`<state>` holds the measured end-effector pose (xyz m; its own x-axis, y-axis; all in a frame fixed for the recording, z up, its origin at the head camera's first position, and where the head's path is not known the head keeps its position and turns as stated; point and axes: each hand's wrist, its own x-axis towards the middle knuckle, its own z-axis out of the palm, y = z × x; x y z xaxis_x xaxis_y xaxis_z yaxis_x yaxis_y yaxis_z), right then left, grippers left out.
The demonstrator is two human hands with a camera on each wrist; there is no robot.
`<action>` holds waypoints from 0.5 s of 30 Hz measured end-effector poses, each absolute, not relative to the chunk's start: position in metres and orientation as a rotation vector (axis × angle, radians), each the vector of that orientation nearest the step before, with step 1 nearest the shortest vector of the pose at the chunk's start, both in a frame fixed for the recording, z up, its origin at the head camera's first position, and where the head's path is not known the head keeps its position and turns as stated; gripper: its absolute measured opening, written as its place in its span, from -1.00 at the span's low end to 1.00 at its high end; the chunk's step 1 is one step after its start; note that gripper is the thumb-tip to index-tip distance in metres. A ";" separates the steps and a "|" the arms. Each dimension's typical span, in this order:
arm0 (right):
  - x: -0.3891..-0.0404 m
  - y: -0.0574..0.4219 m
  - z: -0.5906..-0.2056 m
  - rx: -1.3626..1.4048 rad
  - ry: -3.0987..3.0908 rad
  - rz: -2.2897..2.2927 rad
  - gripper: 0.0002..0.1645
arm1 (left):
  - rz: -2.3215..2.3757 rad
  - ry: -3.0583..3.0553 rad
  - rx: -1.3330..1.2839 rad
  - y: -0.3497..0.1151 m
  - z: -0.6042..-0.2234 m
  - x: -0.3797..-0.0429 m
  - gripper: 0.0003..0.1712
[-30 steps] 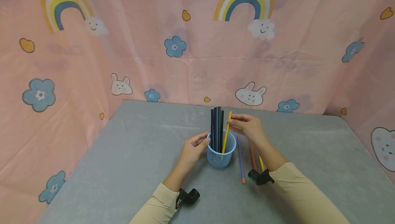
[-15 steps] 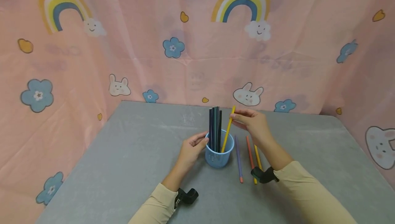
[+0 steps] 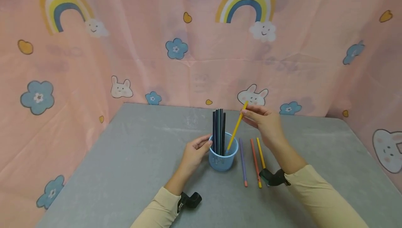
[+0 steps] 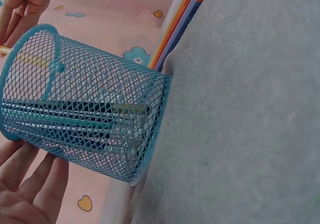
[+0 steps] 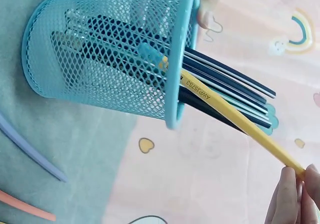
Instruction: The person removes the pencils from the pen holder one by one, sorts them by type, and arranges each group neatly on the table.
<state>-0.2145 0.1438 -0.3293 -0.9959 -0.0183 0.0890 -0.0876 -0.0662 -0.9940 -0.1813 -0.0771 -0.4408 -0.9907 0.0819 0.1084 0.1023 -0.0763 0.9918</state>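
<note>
A light-blue mesh pencil cup stands on the table with several dark pencils upright in it. My left hand holds the cup's left side near the rim, thumb and fingers at the mesh. Between thumb and fingertips, my right hand pinches the upper end of a yellow pencil. That pencil leans right; in the right wrist view its blue-tipped lower end is just inside the cup's mouth. Right of the cup lie a purple pencil, an orange pencil and another yellow pencil, partly hidden by the wrist camera.
The grey table extends on both sides of the cup. Behind it hangs a pink curtain printed with rainbows, flowers and rabbits. A black wrist camera sits on the left wrist, another camera on the right.
My right hand has moved up and to the right, drawing the yellow pencil higher and tilting it more. The left hand stays at the cup, and the dark pencils remain in place.
</note>
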 end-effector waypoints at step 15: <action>-0.209 0.152 -0.320 0.107 -1.936 2.385 -0.90 | -2.294 -2.144 -0.220 -0.078 -0.440 -0.180 -0.58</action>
<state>-0.2093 0.1524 -0.3198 -0.9952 0.0089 0.0971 -0.0968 -0.2053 -0.9739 -0.1801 -0.0779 -0.4402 -0.9902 0.0995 0.0981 0.0911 -0.0720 0.9932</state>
